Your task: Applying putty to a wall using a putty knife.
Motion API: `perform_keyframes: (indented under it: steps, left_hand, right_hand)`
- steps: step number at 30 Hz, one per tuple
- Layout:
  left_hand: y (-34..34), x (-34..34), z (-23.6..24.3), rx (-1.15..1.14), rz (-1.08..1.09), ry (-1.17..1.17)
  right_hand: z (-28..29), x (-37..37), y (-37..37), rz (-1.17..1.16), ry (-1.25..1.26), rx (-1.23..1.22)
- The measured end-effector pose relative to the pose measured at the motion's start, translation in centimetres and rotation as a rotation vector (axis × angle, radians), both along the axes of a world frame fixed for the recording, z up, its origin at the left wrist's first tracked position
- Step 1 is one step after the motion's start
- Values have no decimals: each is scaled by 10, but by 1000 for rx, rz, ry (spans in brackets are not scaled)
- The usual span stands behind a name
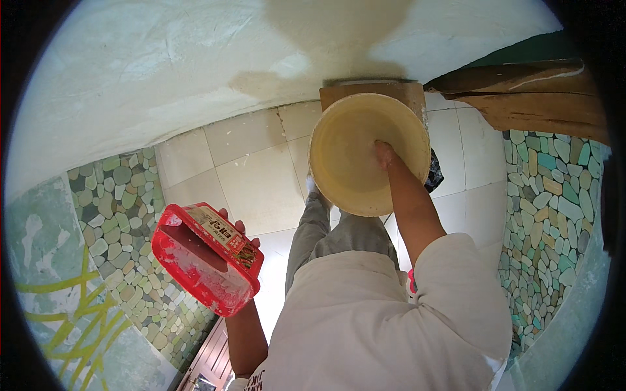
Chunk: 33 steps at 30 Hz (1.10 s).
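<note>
Red container [207, 257] held atop left hand [238, 231] | right hand [383, 153] inside bowl [355, 156]

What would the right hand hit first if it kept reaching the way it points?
The right hand is already inside the cream bowl, so it would probably meet the bowl's bottom first, though depth is hard to judge.

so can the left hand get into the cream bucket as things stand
Probably not straight away. The left hand is full, gripping the red tub off to the side, while the right hand already reaches into the cream bucket. The path itself looks open.
</note>
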State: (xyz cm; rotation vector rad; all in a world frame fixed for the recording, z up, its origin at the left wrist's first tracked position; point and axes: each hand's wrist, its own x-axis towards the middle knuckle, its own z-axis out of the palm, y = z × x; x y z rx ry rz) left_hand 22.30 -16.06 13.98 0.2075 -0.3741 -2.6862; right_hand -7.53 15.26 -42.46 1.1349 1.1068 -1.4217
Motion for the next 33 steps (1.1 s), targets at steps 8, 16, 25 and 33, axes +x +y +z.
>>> perform_keyframes:
  steps: [8, 16, 25, 33]
  left_hand:
    - [2, 4, 2, -70, 30, -86]
    - [5, -9, 2, -40, -43, -17]
    - [7, -2, 12, -129, -8, -134]
    - [6, 0, 10, -123, -6, -140]
  right_hand:
    - [82, 19, -20, 714, 349, 128]
    - [137, 0, -3, 1471, 910, 510]
    - [177, 28, -55, 1124, 811, 565]
    - [132, 31, -57, 1019, 711, 477]
